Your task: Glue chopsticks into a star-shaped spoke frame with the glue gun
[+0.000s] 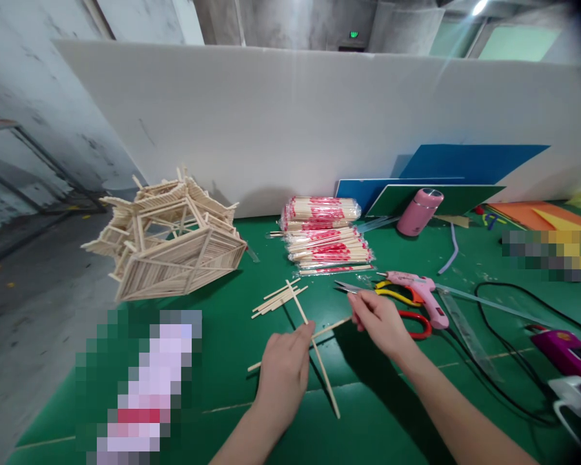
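Two thin wooden chopsticks cross above the green table. My left hand (288, 361) is closed around them near the crossing, its fingers hiding part of the long chopstick (326, 373). The end of the other chopstick (332, 327) is pinched between the thumb and fingers of my right hand (378, 321). Several loose chopsticks (278, 300) lie just beyond my left hand. Close behind my right hand are scissors (401, 295) with yellow and red handles, partly covered by that hand. A pink glue gun (419, 290) rests beside them.
A chopstick-built model (179, 248) stands at the left. Plastic-wrapped chopstick bundles (326, 248) lie at the back middle, with a pink bottle (420, 212) to their right. Black cable (479, 310) loops across the right side near a purple device (564, 349). A white panel (271, 123) borders the table.
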Demonstrator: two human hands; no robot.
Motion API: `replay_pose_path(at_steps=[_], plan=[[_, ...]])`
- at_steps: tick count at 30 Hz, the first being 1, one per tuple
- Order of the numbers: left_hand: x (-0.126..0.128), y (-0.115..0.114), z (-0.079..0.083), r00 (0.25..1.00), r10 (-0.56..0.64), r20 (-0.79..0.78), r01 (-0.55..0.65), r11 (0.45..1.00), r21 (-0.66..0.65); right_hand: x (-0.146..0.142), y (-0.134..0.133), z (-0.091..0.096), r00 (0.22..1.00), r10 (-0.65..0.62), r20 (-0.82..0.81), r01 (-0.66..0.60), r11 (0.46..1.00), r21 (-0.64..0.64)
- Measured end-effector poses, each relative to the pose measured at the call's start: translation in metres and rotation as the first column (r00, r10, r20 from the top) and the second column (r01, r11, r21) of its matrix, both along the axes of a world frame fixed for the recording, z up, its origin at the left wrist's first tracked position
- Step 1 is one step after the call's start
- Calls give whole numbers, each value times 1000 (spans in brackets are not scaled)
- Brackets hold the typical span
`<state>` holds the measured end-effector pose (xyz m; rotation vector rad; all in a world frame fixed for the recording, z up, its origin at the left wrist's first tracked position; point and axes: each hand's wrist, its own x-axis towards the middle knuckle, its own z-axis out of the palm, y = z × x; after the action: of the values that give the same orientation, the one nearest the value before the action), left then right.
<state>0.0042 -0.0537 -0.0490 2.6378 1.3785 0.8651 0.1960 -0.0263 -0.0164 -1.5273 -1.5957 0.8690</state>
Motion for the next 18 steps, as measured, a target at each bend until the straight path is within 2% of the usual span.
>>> replay_pose_path(at_steps=[2, 6, 11, 13, 16, 18], plan=[[0, 0, 0, 999, 23, 26, -23, 1000, 16, 0, -16, -11, 995, -26, -98, 19, 997, -70], [1, 0, 1, 998, 33, 56, -35, 999, 37, -7, -33, -23, 945, -166, -281, 132, 982, -139], [7, -1, 1, 997, -33, 76, 31, 999, 26, -26, -33, -25, 880, -43, -473, -62, 977, -205], [9, -3, 3, 994, -55, 98, 55, 998, 4, -32, -30, -26, 840, -57, -539, -82, 970, -230], [11, -6, 9, 985, -73, 156, 90, 990, -105, -37, -28, -28, 801, -92, -592, -88, 959, -269], [11, -7, 13, 972, -39, 230, 89, 973, -214, -36, -27, -28, 796, -90, -598, -106, 953, -284]])
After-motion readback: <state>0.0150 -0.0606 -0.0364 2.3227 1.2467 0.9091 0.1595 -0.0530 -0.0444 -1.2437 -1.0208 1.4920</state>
